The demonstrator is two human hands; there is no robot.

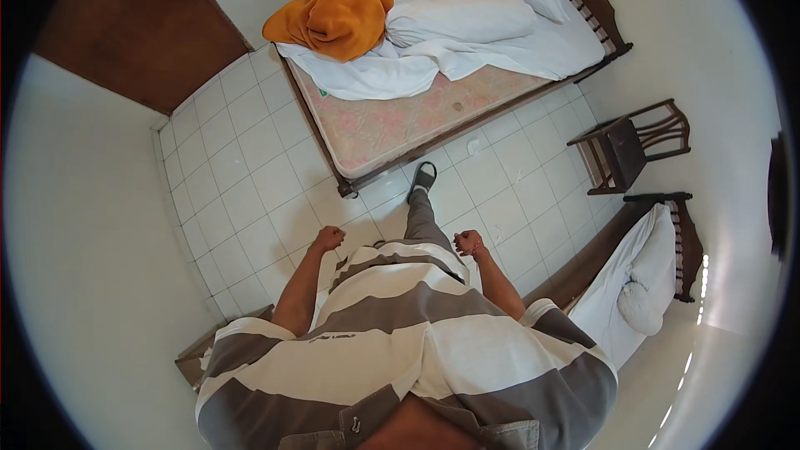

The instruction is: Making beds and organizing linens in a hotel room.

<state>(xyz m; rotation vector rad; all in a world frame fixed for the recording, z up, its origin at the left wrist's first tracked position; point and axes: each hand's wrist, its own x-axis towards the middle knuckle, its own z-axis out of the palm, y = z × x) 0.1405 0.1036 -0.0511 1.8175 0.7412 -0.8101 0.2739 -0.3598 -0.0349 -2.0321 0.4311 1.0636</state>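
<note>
My left hand (331, 238) hangs at my left side, above the tiled floor, its fingers curled in with nothing showing in them. On the other side, my right hand (468, 242) is also curled closed and seems to hold nothing; a reddish band circles its wrist. Neither hand touches anything. In front of me stands a bed with a pink patterned mattress (375, 129), partly bared. A rumpled white sheet (408, 75) covers its far part. An orange blanket (337, 21) lies heaped at the bed's left end, beside a white bolster (475, 21).
One sandalled foot (423, 177) is forward, close to the bed's wooden frame (346, 187). A dark wooden chair (625, 150) stands at the right wall. Nearer on the right is a second bed with white bedding (625, 308). A brown door (133, 25) is at the far left.
</note>
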